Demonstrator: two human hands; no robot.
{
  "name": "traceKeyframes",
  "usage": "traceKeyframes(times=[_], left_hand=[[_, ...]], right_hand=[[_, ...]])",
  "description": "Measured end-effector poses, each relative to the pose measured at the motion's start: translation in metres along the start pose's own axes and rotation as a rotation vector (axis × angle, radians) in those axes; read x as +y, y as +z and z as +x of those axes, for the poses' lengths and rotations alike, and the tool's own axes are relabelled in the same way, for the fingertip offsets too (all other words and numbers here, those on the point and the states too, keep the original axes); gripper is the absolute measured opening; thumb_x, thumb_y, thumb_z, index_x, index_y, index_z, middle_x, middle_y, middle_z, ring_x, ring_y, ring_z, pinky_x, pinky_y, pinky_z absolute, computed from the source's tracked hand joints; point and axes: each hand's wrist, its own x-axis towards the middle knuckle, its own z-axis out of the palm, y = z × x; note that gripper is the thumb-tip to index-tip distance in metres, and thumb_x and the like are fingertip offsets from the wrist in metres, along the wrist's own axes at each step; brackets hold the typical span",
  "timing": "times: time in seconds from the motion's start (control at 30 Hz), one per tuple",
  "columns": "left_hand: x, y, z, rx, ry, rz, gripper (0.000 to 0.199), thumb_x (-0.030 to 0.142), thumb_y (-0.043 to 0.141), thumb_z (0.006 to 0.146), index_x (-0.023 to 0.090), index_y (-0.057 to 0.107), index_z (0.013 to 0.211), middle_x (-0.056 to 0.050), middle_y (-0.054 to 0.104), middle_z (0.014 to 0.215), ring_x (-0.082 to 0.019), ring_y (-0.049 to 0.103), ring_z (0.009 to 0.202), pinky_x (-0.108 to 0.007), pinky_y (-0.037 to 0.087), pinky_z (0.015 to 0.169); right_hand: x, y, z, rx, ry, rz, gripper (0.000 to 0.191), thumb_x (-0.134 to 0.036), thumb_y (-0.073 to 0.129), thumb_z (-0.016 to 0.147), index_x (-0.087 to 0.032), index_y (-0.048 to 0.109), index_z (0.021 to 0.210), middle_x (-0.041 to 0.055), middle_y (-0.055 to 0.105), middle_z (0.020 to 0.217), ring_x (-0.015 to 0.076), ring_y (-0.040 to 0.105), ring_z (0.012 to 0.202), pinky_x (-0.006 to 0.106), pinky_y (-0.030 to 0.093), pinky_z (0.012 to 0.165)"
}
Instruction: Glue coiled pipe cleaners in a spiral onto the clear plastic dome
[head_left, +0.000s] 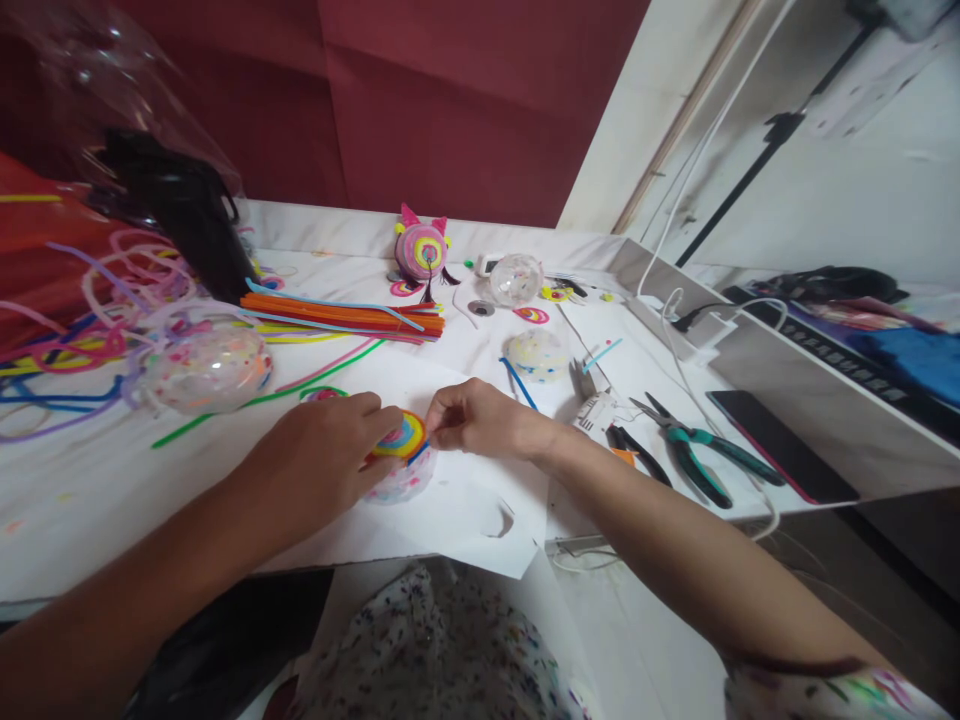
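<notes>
My left hand (322, 445) is closed on a coiled pipe-cleaner disc (409, 437), ringed in orange, yellow and light blue. Under the disc is a clear plastic dome (397, 482) with coloured specks, resting on white paper. My right hand (476, 418) pinches at the disc's right edge, where a blue pipe cleaner (417, 452) runs up to the fingertips. The fingers hide part of the disc and its far side. Just beyond my left hand lies a small green and pink coil (324, 394).
Pipe cleaners (345, 317) lie bundled behind my hands. Speckled clear domes stand left (206, 370) and right (538, 355). A pink coiled figure (422, 250) stands at the back. Green-handled pliers (694, 440), a white glue gun (596, 412) and a phone (780, 445) are at the right.
</notes>
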Motion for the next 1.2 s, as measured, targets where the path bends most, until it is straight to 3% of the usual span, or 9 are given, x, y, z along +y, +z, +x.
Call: traceKeyframes(times=[0.2,0.5,0.77,1.07,1.2], left_hand=[[-0.001,-0.001,-0.002,-0.022,0.016,0.022,0.023,0.026,0.053,0.092,0.025,0.074,0.099,-0.005,0.067,0.086,-0.027,0.065,0.078,-0.037,0.043,0.068],[-0.002,0.003,-0.001,0.015,0.027,0.038,0.020,0.027,0.054,0.091,0.026,0.072,0.099,-0.004,0.065,0.086,-0.026,0.063,0.077,-0.037,0.042,0.067],[0.002,-0.002,-0.004,-0.006,0.008,-0.013,0.020,0.024,0.053,0.093,0.024,0.072,0.101,-0.004,0.068,0.091,-0.025,0.065,0.081,-0.036,0.042,0.070],[0.004,-0.002,-0.003,-0.053,-0.034,-0.009,0.017,0.027,0.059,0.092,0.024,0.073,0.102,-0.003,0.068,0.091,-0.025,0.066,0.081,-0.034,0.043,0.069],[0.004,-0.001,-0.005,-0.008,-0.024,-0.011,0.020,0.025,0.057,0.094,0.025,0.074,0.105,-0.003,0.068,0.093,-0.023,0.066,0.083,-0.033,0.044,0.071]], right_hand=[[-0.001,-0.004,0.008,0.015,0.030,-0.008,0.031,0.002,0.081,0.074,-0.019,0.059,0.078,-0.0076,0.064,0.062,0.0091,0.058,0.059,0.021,0.044,0.058],[-0.006,-0.011,0.010,-0.033,0.022,-0.078,0.023,-0.004,0.083,0.076,-0.017,0.067,0.066,-0.0087,0.060,0.053,0.0078,0.055,0.055,0.021,0.043,0.058],[-0.009,-0.005,0.002,0.024,0.035,-0.127,0.025,0.000,0.079,0.077,-0.018,0.066,0.065,-0.0080,0.061,0.054,0.0085,0.056,0.055,0.023,0.043,0.060],[-0.009,0.005,-0.010,0.127,0.004,-0.254,0.025,-0.006,0.078,0.079,-0.020,0.061,0.066,-0.0061,0.059,0.062,0.0114,0.053,0.061,0.027,0.039,0.063],[-0.009,0.011,-0.015,0.175,-0.033,-0.362,0.015,-0.009,0.076,0.080,-0.020,0.066,0.078,-0.0013,0.067,0.076,0.0153,0.059,0.072,0.029,0.040,0.069]])
